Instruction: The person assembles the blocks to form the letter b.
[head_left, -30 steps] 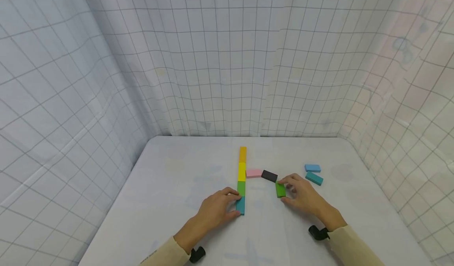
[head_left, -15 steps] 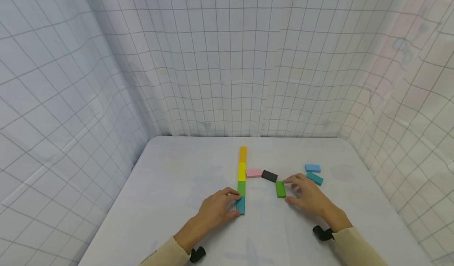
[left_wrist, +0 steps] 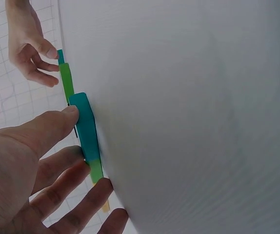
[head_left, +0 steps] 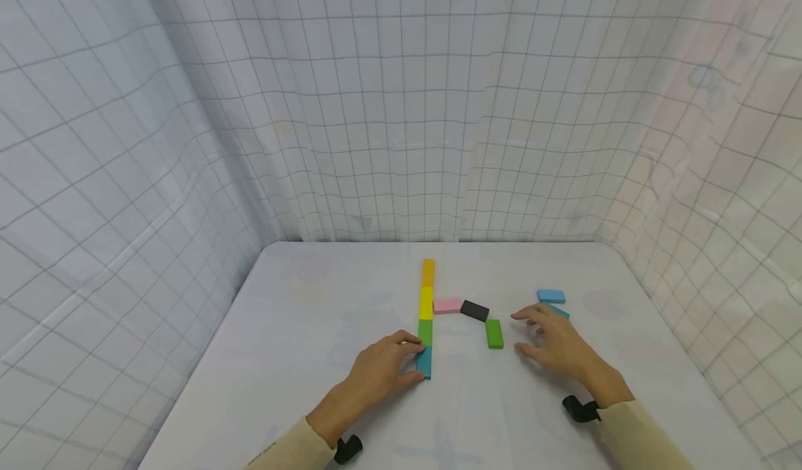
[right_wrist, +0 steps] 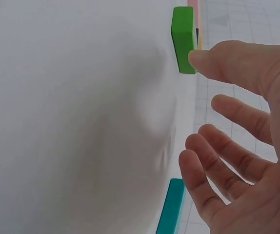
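At the near end of a straight row, my left hand [head_left: 385, 369] pinches a teal block [head_left: 424, 363] lengthwise, thumb at its near end and a finger at its far end. Beyond it the row runs on with a green block [head_left: 425, 332], a yellow block [head_left: 427, 303] and an orange block [head_left: 429, 273]. A second green block [head_left: 494, 334] lies flat to the right, with nothing holding it. My right hand [head_left: 554, 341] hovers to the right of that block, fingers apart and loosely bent, holding nothing. In the right wrist view its thumb overlaps the green block [right_wrist: 183, 36].
A pink block [head_left: 447, 306] juts right from the yellow one, and a tilted black block [head_left: 475, 310] follows it towards the second green block. Beyond my right hand lie a light blue block [head_left: 551, 296] and a partly hidden teal one [head_left: 559, 310]. Gridded white curtains [head_left: 401, 108] enclose the table.
My right hand has let go of the second green block and moved right, now covering part of the far teal block. My left hand has stayed in place.
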Available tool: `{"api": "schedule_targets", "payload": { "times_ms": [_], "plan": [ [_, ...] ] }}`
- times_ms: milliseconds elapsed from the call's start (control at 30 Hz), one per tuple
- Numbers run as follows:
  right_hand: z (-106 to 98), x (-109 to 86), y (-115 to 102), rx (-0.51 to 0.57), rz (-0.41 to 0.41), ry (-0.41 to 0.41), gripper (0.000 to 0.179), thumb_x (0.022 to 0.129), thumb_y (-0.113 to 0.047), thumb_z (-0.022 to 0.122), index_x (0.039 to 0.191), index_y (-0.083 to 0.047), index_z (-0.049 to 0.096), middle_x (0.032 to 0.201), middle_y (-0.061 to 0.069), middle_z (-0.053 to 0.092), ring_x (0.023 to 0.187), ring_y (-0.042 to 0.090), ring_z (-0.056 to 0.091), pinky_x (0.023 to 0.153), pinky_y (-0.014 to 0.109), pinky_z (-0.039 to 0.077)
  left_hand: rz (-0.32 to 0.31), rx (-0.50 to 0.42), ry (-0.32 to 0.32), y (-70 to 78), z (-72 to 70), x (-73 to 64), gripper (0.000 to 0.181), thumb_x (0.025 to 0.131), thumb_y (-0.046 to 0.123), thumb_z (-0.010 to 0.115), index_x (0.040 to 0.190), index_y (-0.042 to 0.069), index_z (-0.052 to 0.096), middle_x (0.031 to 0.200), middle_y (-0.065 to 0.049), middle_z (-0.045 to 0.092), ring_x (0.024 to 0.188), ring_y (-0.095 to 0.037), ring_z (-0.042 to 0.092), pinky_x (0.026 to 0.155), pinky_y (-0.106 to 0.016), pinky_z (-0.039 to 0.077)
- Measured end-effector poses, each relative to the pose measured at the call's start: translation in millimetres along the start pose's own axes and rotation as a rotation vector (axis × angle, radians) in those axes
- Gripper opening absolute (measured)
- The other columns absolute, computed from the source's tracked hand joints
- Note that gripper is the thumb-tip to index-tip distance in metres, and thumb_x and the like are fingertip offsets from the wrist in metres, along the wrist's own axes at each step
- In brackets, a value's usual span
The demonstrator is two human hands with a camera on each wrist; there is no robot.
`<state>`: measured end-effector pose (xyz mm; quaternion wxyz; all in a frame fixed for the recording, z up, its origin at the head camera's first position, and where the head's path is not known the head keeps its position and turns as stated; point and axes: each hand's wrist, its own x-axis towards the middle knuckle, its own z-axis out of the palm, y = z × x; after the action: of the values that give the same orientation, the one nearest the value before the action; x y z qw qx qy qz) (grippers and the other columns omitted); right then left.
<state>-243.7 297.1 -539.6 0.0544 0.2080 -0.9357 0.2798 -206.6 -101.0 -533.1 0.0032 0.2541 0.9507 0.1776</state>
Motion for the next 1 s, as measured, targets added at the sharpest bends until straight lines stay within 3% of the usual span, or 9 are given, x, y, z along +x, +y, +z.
{"api": "schedule_targets", "payload": {
  "times_ms": [133,400,600,800,1000],
  "plan": [
    [-3,-1.6,5,-0.035,-0.01,0.034,0.052,0.094,-0.012,0.099,0.141,-0.008,0.078,0.141,0.012,0.075,0.121,0.033,0.077,0.097,0.048,0.07,-0.005,-0.011,-0.005,-1.2,-0.2,0.2,0.052,0.099,0.038,0.096,0.144,0.015,0.083,0.149,0.001,0.077,0.132,-0.023,0.079,0.105,-0.044,0.07],
    [-9,-8.0,15,-0.099,0.031,0.082,0.048,0.095,-0.017,0.098,0.139,-0.01,0.08,0.147,0.019,0.075,0.139,0.049,0.067,0.113,0.072,0.058,-0.01,-0.02,0.001,-0.7,-0.9,-0.2,0.05,0.099,0.038,0.097,0.143,0.016,0.085,0.148,0.002,0.077,0.132,-0.022,0.079,0.103,-0.044,0.071],
    [-16,-11.2,22,-0.13,0.054,0.111,0.049,0.095,-0.019,0.098,0.14,-0.009,0.081,0.146,0.022,0.074,0.132,0.05,0.066,0.108,0.074,0.056,-0.008,-0.023,0.003,-1.2,0.8,-1.0,0.051,0.098,0.038,0.098,0.142,0.016,0.085,0.147,0.002,0.078,0.131,-0.022,0.08,0.102,-0.043,0.071],
    [-19,-11.6,32,-0.132,0.077,0.103,0.049,0.096,-0.02,0.098,0.14,-0.007,0.08,0.146,0.028,0.072,0.137,0.06,0.065,0.11,0.081,0.055,0.001,-0.018,0.011,-1.6,1.1,-0.9,0.052,0.099,0.038,0.097,0.143,0.015,0.084,0.148,0.002,0.077,0.132,-0.022,0.079,0.102,-0.043,0.071],
    [-21,-12.9,40,-0.127,0.101,0.103,0.048,0.097,-0.019,0.097,0.14,-0.007,0.08,0.145,0.032,0.07,0.136,0.061,0.063,0.109,0.08,0.057,-0.001,-0.018,0.014,-1.6,-0.2,0.1,0.052,0.098,0.037,0.097,0.143,0.014,0.084,0.148,0.002,0.078,0.132,-0.022,0.079,0.103,-0.042,0.071]
  ]
}}
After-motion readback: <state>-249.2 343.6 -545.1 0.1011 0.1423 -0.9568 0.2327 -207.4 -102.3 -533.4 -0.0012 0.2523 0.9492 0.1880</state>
